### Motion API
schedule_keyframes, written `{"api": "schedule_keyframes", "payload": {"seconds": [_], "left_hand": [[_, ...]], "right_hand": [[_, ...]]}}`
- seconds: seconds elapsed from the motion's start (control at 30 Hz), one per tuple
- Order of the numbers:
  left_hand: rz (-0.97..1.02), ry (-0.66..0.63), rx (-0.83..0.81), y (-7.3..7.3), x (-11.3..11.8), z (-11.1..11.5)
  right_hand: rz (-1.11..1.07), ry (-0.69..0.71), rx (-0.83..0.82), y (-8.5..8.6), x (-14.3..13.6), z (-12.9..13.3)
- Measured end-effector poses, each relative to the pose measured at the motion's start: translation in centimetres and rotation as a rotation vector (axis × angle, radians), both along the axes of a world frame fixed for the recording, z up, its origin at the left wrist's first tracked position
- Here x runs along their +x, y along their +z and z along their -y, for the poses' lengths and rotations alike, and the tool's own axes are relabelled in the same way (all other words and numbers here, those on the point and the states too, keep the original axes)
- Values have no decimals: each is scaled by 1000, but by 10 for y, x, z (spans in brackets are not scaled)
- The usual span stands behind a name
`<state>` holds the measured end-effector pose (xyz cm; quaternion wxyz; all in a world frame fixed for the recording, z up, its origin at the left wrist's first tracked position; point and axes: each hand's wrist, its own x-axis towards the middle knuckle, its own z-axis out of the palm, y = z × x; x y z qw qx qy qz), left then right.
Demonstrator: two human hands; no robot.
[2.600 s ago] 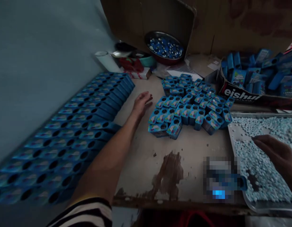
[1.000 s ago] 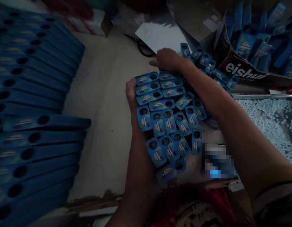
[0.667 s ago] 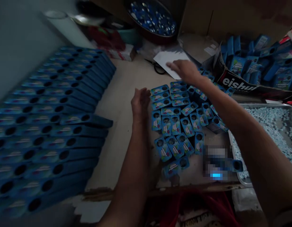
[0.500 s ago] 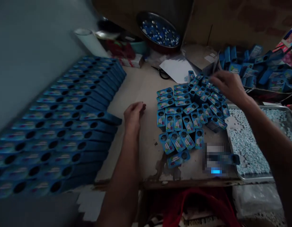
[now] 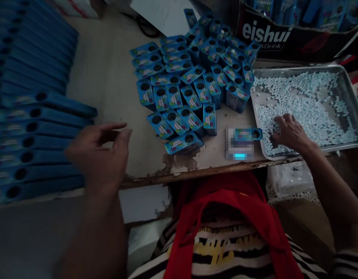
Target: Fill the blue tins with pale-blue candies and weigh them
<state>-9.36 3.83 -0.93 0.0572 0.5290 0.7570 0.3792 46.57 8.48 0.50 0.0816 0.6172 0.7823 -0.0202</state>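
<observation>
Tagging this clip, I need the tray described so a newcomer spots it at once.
On the table, right of the clustered blue boxes and in front of the dark carton lettered "eishui", lies a shallow rectangular tray. The right hand is down among the pellets in it. Unlike its neighbours, the tray is silvery metal, with small pale blue pellets spread across it.

Blue boxes [image 5: 173, 96] stand in rows and a loose cluster on a table [image 5: 109, 77] peeling near its front edge.
A metal tray [image 5: 263, 97] sits beside a pixel-masked device [image 5: 239, 149]; farther back lie a white sheet [image 5: 164, 15], scissors [image 5: 137, 20] and an "eishui" carton [image 5: 266, 37].
</observation>
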Motion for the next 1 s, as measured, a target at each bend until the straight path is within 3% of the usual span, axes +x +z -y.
{"api": "schedule_keyframes", "payload": {"seconds": [0.1, 0.17, 0.33, 0.43, 0.53, 0.63, 0.73, 0.83, 0.9, 1.0], "left_hand": [[-107, -87, 193, 18, 22, 32], [-192, -141, 244, 24, 34, 52], [-382, -289, 405, 24, 75, 79], [-274, -444, 411, 19, 114, 72], [-22, -533, 264, 10, 150, 57], [281, -602, 130, -4, 175, 43], [484, -681, 84, -21, 194, 28], [521, -723, -1, -32, 212, 10], [508, -762, -28, -30, 224, -5], [378, -882, 94, -13, 239, -28]], "right_hand": [[-148, 22, 5, -5, -2, -26], [-355, -11, -85, -3, 6, -42], [-1216, -418, -379, 9, 26, -49], [-1475, -552, -431, 13, 27, -37], [-1519, -538, -406, 11, 25, -25], [-1402, -472, -343, 11, 23, -15], [-1090, -244, -156, 18, 16, -8], [-817, 8, 27, 29, 0, -3], [-861, -20, 60, 32, -14, 3], [-1268, -316, -77, 26, -36, 14]]}}
